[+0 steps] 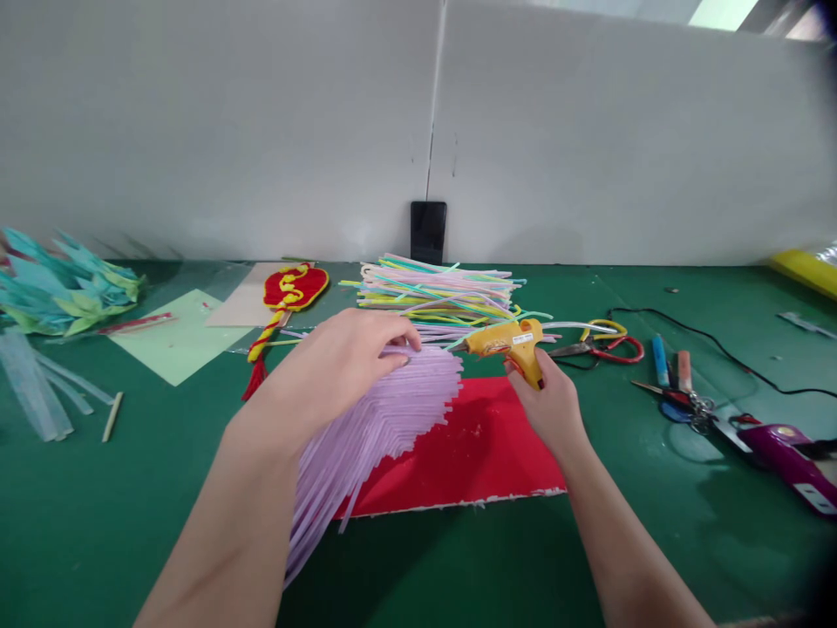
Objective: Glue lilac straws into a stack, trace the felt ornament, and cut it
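Observation:
My right hand (547,401) is wrapped round the handle of a yellow hot glue gun (500,338), whose nozzle points left at the upper edge of a leaf-shaped piece of lilac pipe cleaners (398,410). The strips lie side by side in slanted rows, with long loose ends trailing toward me. Over the top left of this piece lies my left hand (359,358), its fingers curled and closed on the edge. Part of the piece is hidden under that hand. Beneath it is a red sheet (471,453) with a frayed white front edge.
Behind lie a bundle of coloured pipe cleaners (438,288) and a phone (428,231) against the wall. Scissors (602,344), markers (660,362) and a purple tool (794,462) are rightward. Leftward are a red-yellow ornament (296,288), green paper (187,336) and teal leaves (65,283).

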{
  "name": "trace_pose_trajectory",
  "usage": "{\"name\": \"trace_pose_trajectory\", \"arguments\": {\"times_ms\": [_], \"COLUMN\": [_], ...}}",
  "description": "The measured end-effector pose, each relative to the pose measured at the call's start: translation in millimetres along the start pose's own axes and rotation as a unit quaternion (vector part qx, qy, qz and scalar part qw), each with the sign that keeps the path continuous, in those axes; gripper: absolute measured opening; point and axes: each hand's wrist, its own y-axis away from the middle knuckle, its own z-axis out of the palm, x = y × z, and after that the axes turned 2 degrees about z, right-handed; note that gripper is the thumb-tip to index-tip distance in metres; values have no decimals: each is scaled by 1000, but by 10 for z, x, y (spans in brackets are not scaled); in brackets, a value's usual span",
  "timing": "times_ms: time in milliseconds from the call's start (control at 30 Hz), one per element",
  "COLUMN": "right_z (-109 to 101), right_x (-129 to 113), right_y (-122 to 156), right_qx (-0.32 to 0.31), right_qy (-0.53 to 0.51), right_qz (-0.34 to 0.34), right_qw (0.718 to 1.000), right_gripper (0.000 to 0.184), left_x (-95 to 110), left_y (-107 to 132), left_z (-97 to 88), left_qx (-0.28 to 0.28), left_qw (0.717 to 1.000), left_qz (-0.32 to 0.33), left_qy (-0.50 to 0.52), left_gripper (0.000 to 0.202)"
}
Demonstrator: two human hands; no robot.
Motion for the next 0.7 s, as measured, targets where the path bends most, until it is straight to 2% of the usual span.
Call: {"name": "trace_pose_trajectory", "arguments": {"times_ms": [267,400,500,533,600,667,700], "right_z": [-5,24,72,83,84,68,60], "right_x": [7,66,136,148,136,71,23], "right_y": [-11,-13,-8,-7,-4,4,13], "right_qx": [8,-6,-30,-19,43,106,111], "right_qy": [30,98,168,183,173,95,32], "right_qz": [15,44,35,27,-1,-44,-62], "right_qw": [999,994,985,983,984,989,991], "right_gripper": [18,25,36,40,44,39,34], "left_x": [-8,5,34,44,64,83,91], "left_y": [19,26,31,32,30,22,15], "left_z": [-22,-51,-74,-79,-82,-72,-62], "left_qx": [9,11,12,13,14,14,12], "left_qw": [1000,1000,999,999,999,999,999], "left_qz": [15,29,27,26,29,32,35], "left_qy": [7,7,24,28,33,33,33], "left_gripper": [15,14,14,15,15,14,14]}}
